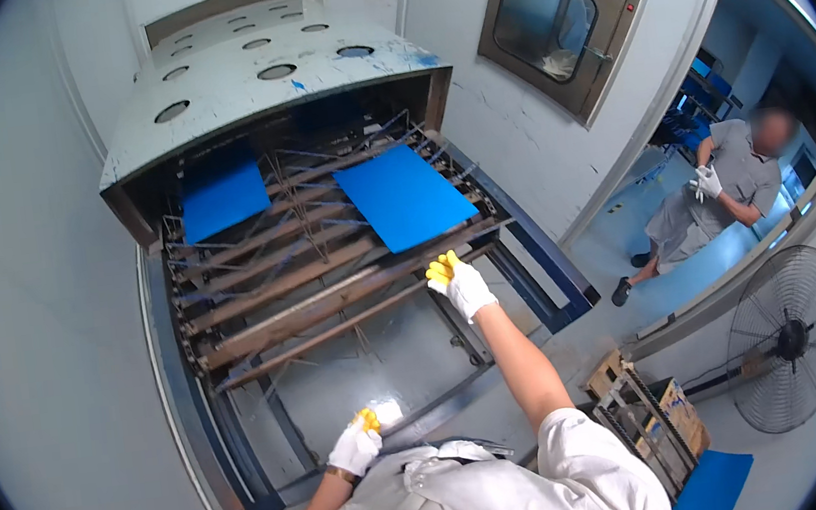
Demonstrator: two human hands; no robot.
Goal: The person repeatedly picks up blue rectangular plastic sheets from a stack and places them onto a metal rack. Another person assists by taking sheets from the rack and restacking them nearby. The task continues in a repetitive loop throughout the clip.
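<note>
My right hand, in a white glove with yellow fingertips, reaches forward just short of the near edge of a blue sheet. Its fingers are bent and slightly apart, with nothing visible between them. The flat sheet lies on the bars of a rack-like conveyor. A second blue sheet rests farther left, partly under the machine's hood. Low in front of my body, my left hand wears the same kind of glove. Its fingers are curled in, and I see nothing held there.
A pale hood with round holes covers the conveyor's far end. To the right, a person in gloves sits beyond a doorway. A standing fan, a slotted rack and another blue sheet are at the lower right.
</note>
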